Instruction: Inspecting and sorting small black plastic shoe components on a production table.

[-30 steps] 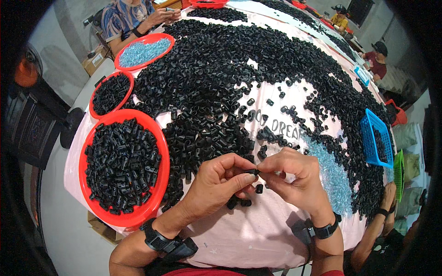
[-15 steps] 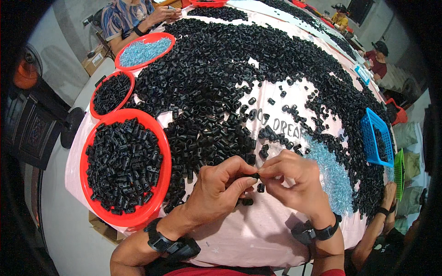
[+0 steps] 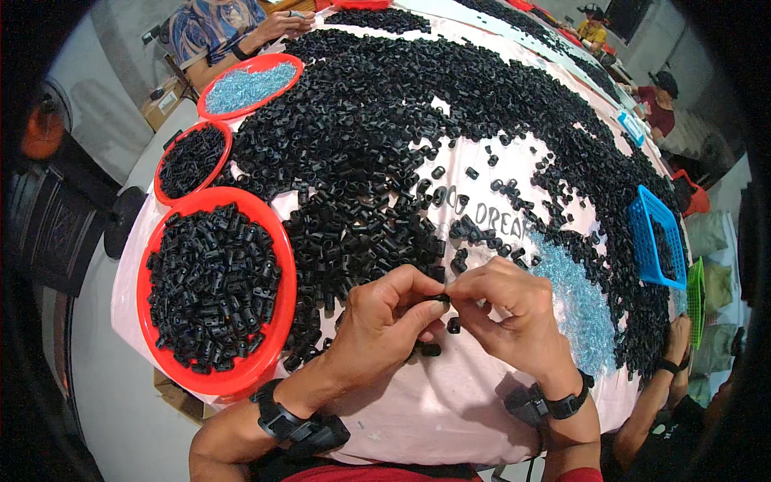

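Observation:
Thumb and fingers of my left hand (image 3: 377, 317) are closed on a small black plastic part (image 3: 438, 298). Right against it, my right hand (image 3: 510, 313) pinches with thumb and index finger at the part's right end; whatever sits in that pinch is too small to make out. Below the fingertips a loose black plastic part (image 3: 454, 325) lies on the pale pink cloth (image 3: 450, 402), and another black piece (image 3: 430, 350) lies just left of it. A broad heap of similar black parts (image 3: 353, 233) spreads beyond my hands.
On the left stand a large red basin (image 3: 288, 297) of black parts, a smaller red basin (image 3: 228, 153) and a red tray (image 3: 299, 76) of clear bluish pieces. More bluish pieces (image 3: 574, 309) lie right of my hand. A blue basket (image 3: 662, 281) stands far right. Other people sit around the table.
My hands stay together over the same spot, with only a slight shift of the fingers. The whole view has moved a few pixels.

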### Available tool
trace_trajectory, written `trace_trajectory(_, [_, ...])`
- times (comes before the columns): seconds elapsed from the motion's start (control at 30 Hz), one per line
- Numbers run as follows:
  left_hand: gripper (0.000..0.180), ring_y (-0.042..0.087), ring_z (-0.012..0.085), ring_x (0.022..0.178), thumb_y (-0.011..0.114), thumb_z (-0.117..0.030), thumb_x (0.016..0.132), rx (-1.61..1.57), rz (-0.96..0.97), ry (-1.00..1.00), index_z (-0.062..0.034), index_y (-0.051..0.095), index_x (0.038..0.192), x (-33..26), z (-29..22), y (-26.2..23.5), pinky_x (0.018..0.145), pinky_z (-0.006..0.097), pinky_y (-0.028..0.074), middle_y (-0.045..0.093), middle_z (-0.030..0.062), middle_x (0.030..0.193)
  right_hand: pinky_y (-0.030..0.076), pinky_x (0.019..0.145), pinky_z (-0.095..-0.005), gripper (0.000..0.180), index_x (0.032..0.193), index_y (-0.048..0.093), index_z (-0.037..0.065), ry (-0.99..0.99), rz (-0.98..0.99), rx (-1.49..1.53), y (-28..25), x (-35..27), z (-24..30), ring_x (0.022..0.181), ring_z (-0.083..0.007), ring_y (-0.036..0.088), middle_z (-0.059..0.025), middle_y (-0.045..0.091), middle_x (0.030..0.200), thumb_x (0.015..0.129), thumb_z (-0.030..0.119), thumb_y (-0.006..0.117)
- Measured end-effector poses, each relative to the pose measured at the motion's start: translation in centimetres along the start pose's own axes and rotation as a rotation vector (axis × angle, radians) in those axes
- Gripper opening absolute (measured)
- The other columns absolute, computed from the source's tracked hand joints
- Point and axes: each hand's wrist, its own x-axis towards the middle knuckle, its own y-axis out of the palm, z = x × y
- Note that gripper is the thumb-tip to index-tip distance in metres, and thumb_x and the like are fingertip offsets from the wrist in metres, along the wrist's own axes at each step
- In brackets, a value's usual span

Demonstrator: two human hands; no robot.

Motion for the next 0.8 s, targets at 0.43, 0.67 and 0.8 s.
trace_trajectory(0.43, [0.026,0.072,0.0159,0.095,0.059,-0.018,0.105,-0.349,0.099,-0.190,0.0009,0.060,0.124,0.49,-0.49,-0.64,0.081,0.029,0.062,0.071,0.0110,0.111,0.053,0.064,-0.0341,0.043,0.112,0.071,0.000,-0.228,-0.084,-0.148,0.18,0.28,0.37,0.074,-0.0259,0.066,-0.0127,0.073,0.097,0.071,-0.001,0.085])
trace_trajectory(0.67, [0.026,0.071,0.0130,0.096,0.057,-0.022,0.107,-0.385,0.132,-0.215,-0.0021,0.061,0.124,0.41,-0.32,-0.10,0.085,0.026,0.059,0.071,0.0076,0.110,0.054,0.066,-0.0338,0.051,0.116,0.070,-0.001,-0.262,-0.085,-0.156,0.76,0.08,-0.07,0.078,-0.0258,0.066,-0.0127,0.072,0.100,0.068,0.000,0.086])
trace_trajectory(0.8, [0.027,0.070,0.0123,0.097,0.055,-0.023,0.107,-0.440,0.181,-0.244,-0.0027,0.062,0.123,0.39,-0.85,-0.20,0.087,0.026,0.058,0.071,0.0074,0.111,0.055,0.068,-0.0345,0.053,0.116,0.070,0.000,-0.175,-0.085,-0.148,0.95,0.13,0.08,0.080,-0.0270,0.065,-0.0126,0.071,0.102,0.066,0.003,0.088])
